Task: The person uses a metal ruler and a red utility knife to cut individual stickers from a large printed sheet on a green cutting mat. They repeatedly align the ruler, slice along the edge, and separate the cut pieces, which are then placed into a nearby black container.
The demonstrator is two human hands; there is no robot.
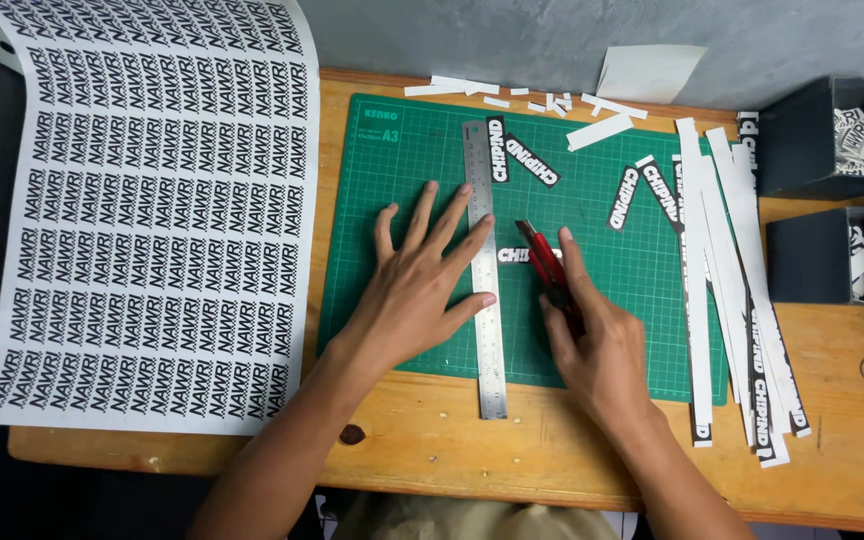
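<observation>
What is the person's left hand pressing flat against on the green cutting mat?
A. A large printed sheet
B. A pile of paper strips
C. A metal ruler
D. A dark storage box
C: the left hand lies spread with its fingers across the metal ruler, which runs lengthwise down the green cutting mat, while the right hand holds a red utility knife just beside the ruler's edge.
</observation>
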